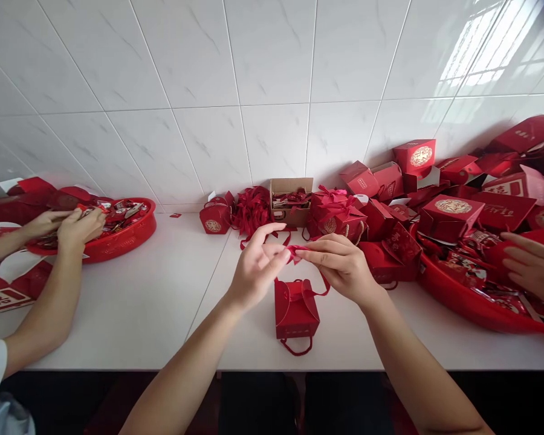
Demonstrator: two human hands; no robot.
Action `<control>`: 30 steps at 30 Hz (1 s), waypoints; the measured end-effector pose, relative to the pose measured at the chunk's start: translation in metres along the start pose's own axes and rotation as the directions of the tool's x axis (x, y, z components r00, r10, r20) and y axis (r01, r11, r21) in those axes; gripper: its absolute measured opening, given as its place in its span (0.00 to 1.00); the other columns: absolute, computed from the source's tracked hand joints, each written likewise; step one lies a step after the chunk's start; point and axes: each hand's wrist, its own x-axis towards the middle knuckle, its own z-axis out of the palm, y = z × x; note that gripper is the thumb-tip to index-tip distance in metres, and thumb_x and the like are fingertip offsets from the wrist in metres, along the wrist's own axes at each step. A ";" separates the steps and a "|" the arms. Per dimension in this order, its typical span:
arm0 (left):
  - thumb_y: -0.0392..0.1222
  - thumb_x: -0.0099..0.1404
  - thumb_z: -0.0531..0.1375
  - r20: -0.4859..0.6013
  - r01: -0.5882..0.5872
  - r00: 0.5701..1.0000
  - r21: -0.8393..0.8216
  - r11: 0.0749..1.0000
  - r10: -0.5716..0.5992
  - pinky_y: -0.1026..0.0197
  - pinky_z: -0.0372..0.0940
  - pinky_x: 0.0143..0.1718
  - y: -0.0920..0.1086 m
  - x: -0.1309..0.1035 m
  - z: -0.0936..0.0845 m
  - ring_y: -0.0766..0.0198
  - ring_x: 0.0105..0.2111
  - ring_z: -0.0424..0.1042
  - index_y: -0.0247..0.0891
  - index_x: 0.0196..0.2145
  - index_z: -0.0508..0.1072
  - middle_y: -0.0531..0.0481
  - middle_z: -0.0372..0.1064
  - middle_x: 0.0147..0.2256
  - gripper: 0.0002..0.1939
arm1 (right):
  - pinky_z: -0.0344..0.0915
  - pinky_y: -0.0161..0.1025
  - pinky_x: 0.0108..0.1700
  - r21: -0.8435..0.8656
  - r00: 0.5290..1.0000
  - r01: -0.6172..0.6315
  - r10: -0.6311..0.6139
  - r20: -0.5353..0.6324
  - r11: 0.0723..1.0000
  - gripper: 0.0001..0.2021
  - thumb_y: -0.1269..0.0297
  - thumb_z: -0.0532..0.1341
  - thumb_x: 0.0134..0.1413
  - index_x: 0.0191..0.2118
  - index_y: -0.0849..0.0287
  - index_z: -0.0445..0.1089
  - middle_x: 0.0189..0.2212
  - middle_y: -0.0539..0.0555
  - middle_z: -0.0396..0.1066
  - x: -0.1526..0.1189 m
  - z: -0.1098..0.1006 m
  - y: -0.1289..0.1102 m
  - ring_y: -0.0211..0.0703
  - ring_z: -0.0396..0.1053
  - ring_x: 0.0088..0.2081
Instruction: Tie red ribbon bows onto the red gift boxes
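Note:
A small red gift box (pixel 297 309) with a cord handle sits on the white table in front of me. Above its far side, my left hand (pixel 259 263) pinches a red ribbon (pixel 294 252) between thumb and fingers, its index finger raised. My right hand (pixel 340 263) grips the same ribbon from the other side, fingers pressed together. One length of the ribbon hangs down beside the box's right edge. Where the ribbon meets the fingertips, the exact shape of the loop or knot is too small to tell.
Behind my hands stand a bundle of red ribbons (pixel 252 208), an open cardboard box (pixel 291 184) and red gift boxes. Red basins of wrapped sweets stand left (pixel 138 232) and right (pixel 462 308), with co-workers' hands (pixel 79 226) at both. More boxes (pixel 453 211) pile up right.

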 end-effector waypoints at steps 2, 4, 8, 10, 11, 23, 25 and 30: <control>0.43 0.61 0.60 -0.098 -0.184 0.972 0.263 0.947 0.216 0.57 0.67 0.42 -0.005 -0.005 0.002 0.60 0.35 0.74 0.41 0.57 0.60 0.48 0.75 0.35 0.27 | 0.69 0.46 0.42 0.056 0.994 -0.055 0.060 -0.087 0.997 0.20 0.74 0.57 0.60 0.53 0.44 0.70 0.42 0.50 0.77 -0.006 0.004 -0.001 0.44 0.72 0.41; 0.40 0.59 0.62 -0.134 -0.306 0.906 0.451 0.838 0.402 0.57 0.67 0.44 -0.013 -0.010 -0.001 0.61 0.35 0.74 0.42 0.56 0.61 0.49 0.75 0.35 0.28 | 0.70 0.44 0.40 0.089 0.966 -0.157 0.171 -0.192 0.984 0.19 0.73 0.58 0.59 0.52 0.45 0.71 0.39 0.51 0.78 -0.017 0.007 -0.004 0.44 0.73 0.38; 0.39 0.58 0.63 -0.291 -0.198 0.855 0.581 0.790 0.429 0.61 0.67 0.37 -0.036 -0.027 -0.022 0.66 0.28 0.68 0.42 0.51 0.65 0.56 0.64 0.26 0.23 | 0.72 0.43 0.38 0.139 0.837 -0.441 0.462 -0.293 0.887 0.12 0.68 0.60 0.57 0.46 0.50 0.76 0.37 0.53 0.78 -0.057 0.007 -0.008 0.46 0.75 0.37; 0.39 0.58 0.62 -0.414 -0.050 0.850 0.554 0.831 0.327 0.63 0.66 0.34 -0.051 -0.043 -0.040 0.68 0.25 0.64 0.41 0.49 0.65 0.59 0.57 0.24 0.20 | 0.73 0.44 0.39 0.144 0.748 -0.575 0.588 -0.309 0.806 0.10 0.64 0.62 0.56 0.43 0.53 0.77 0.36 0.54 0.79 -0.086 0.004 -0.006 0.48 0.76 0.37; 0.39 0.59 0.62 -0.467 0.023 0.844 0.524 0.852 0.265 0.64 0.66 0.33 -0.060 -0.053 -0.049 0.68 0.25 0.62 0.41 0.49 0.65 0.59 0.55 0.24 0.20 | 0.73 0.45 0.38 0.141 0.695 -0.638 0.645 -0.319 0.757 0.10 0.62 0.62 0.56 0.43 0.54 0.77 0.34 0.54 0.79 -0.101 0.002 -0.004 0.48 0.76 0.35; 0.46 0.57 0.59 -0.553 0.496 0.816 0.520 0.695 -0.169 0.50 0.63 0.45 -0.148 -0.124 -0.083 0.52 0.41 0.67 0.43 0.42 0.68 0.49 0.66 0.33 0.14 | 0.73 0.50 0.40 0.046 0.529 -0.841 0.838 -0.138 0.539 0.16 0.53 0.59 0.56 0.42 0.58 0.75 0.36 0.59 0.77 -0.195 0.000 0.021 0.51 0.75 0.36; 0.48 0.56 0.60 -0.557 0.471 0.823 0.558 0.684 -0.112 0.45 0.60 0.51 -0.137 -0.115 -0.071 0.46 0.51 0.63 0.43 0.41 0.68 0.44 0.68 0.43 0.15 | 0.71 0.53 0.45 -0.041 0.608 -0.792 0.780 -0.150 0.609 0.18 0.54 0.59 0.57 0.49 0.57 0.71 0.45 0.61 0.73 -0.181 0.002 0.018 0.53 0.73 0.43; 0.49 0.60 0.60 -0.357 0.413 0.889 0.348 0.842 -0.289 0.50 0.61 0.51 -0.110 -0.094 -0.026 0.52 0.50 0.66 0.44 0.45 0.67 0.45 0.66 0.51 0.15 | 0.65 0.53 0.55 0.019 0.772 -0.634 0.631 0.082 0.773 0.25 0.57 0.61 0.56 0.59 0.52 0.60 0.56 0.61 0.63 -0.128 0.018 0.001 0.54 0.63 0.57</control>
